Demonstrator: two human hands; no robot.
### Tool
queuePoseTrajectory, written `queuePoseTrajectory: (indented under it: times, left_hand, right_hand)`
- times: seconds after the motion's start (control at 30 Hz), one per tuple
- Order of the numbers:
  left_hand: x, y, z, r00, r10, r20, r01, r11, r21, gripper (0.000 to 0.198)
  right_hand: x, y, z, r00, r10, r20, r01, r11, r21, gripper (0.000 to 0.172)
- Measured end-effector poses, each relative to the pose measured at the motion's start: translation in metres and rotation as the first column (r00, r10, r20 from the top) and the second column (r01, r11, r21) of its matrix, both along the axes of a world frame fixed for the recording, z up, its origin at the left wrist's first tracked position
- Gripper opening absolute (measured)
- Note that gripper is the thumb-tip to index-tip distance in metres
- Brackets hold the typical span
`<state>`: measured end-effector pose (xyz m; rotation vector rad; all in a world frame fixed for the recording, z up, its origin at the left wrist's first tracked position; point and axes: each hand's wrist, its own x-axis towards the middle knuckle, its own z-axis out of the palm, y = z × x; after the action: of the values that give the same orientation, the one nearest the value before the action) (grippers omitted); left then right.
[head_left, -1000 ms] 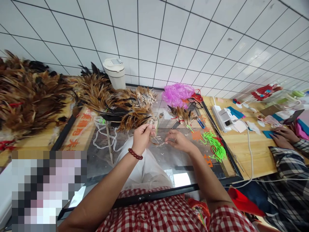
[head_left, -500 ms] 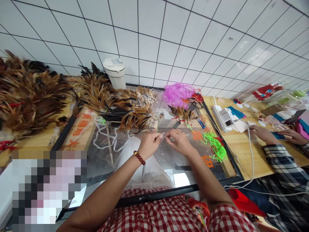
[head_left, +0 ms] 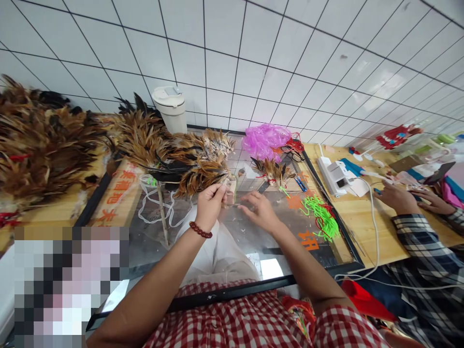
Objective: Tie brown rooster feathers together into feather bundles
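My left hand (head_left: 210,205), with a beaded bracelet (head_left: 200,230) on the wrist, is closed in a pinch at the front of a pile of brown feathers (head_left: 203,176). What its fingertips hold is too small to make out. My right hand (head_left: 261,210) is just to the right, its thumb and fingers apart with nothing visible in them. Between the hands, a thin, dark sliver shows against the glass tabletop (head_left: 250,241). Beyond my right hand lies a small bunch of feathers (head_left: 271,169) with red and green ties.
Larger feather heaps (head_left: 47,154) fill the left. A white lidded cup (head_left: 170,108) stands by the wall. A purple plastic bag (head_left: 266,137), green strings (head_left: 321,217) and a power strip (head_left: 331,174) lie rightward. A co-worker's hands (head_left: 397,197) are at the far right.
My left hand has moved left and slightly up to the feather pile. My right hand has shifted slightly and its fingers have spread, so the hands are farther apart.
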<state>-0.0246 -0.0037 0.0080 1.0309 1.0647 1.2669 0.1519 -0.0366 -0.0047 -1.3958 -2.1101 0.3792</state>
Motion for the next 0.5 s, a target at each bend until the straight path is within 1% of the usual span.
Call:
queuePoseTrajectory:
  times: [0.07,0.1,0.13,0.2,0.27,0.33,0.4,0.5]
  left_hand:
    - [-0.003,0.002,0.000,0.999,0.034,0.029,-0.034,0.999,-0.001,0.028]
    - [-0.003,0.003,-0.001,0.999,0.040,0.035,-0.040,0.999,-0.002,0.028]
    - [-0.003,0.004,-0.003,0.999,0.045,0.031,-0.045,0.999,-0.004,0.028]
    - [-0.003,0.005,-0.006,0.997,0.076,-0.005,-0.076,0.997,0.018,0.026]
    - [-0.003,0.006,-0.008,0.990,0.125,-0.064,-0.119,0.988,0.099,0.023]
    - [-0.003,0.006,-0.008,0.980,0.159,-0.116,-0.135,0.973,0.189,0.019]
    - [-0.002,0.005,-0.006,0.979,0.125,-0.160,-0.090,0.974,0.210,0.019]
    - [0.000,0.001,-0.002,0.966,-0.028,-0.257,0.061,0.991,0.119,0.021]
  right_hand:
    - [-0.005,0.000,-0.006,0.996,-0.005,0.083,0.007,1.000,-0.025,0.030]
    - [-0.007,0.000,-0.008,0.992,-0.013,0.129,0.017,0.999,-0.028,0.032]
    - [-0.008,0.000,-0.010,0.986,-0.019,0.166,0.024,0.999,-0.029,0.030]
    - [-0.006,0.002,-0.010,0.978,-0.025,0.208,0.033,0.999,-0.036,0.018]
    - [-0.001,0.004,-0.009,0.980,-0.035,0.196,0.043,0.998,-0.037,0.011]
    - [0.006,0.006,-0.005,0.989,-0.034,0.146,0.037,0.999,-0.014,0.011]
    - [0.012,0.006,0.000,0.996,-0.004,0.091,0.001,0.999,0.037,0.013]
    - [0.015,0.004,0.007,0.997,0.058,0.042,-0.063,0.990,0.126,0.015]
